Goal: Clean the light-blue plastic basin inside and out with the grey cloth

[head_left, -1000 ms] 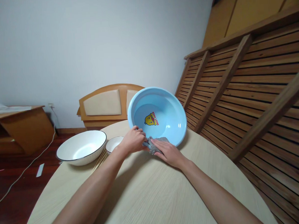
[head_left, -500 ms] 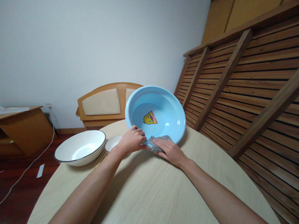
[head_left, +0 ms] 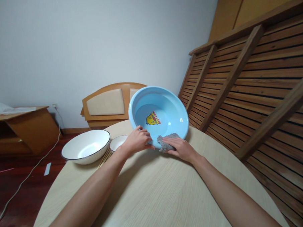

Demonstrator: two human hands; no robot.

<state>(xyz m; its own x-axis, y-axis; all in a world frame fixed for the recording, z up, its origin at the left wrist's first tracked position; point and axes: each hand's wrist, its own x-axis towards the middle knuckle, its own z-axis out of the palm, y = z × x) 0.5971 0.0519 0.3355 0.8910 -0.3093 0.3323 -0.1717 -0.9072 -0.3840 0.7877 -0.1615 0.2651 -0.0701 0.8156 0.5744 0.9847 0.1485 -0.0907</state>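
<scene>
A light blue plastic basin (head_left: 166, 109) with a yellow duck print is tilted up on the round table (head_left: 150, 194), its inside facing me. My left hand (head_left: 139, 139) grips the near rim, its fingers wrapped over the edge. My right hand (head_left: 180, 148) is closed on a fuzzy grey cloth (head_left: 165, 144), pressed over the same rim a little to the right. Just left of my left hand is a small white bowl (head_left: 116, 141), partly hidden by the hand. A larger white bowl (head_left: 86, 146) with a dark rim stands farther left.
Thin wooden chopsticks (head_left: 105, 158) lie between the two bowls. Beyond the table stands a wooden headboard (head_left: 105, 102) with cream panels. Slatted wood (head_left: 253, 95) leans along the right side. A cable (head_left: 31, 177) trails over the dark floor at left, near a wooden cabinet (head_left: 36, 132).
My right hand has slid the grey cloth rightward along the basin's rim, away from my left hand. The left hand keeps its grip. The whole view has shifted slightly.
</scene>
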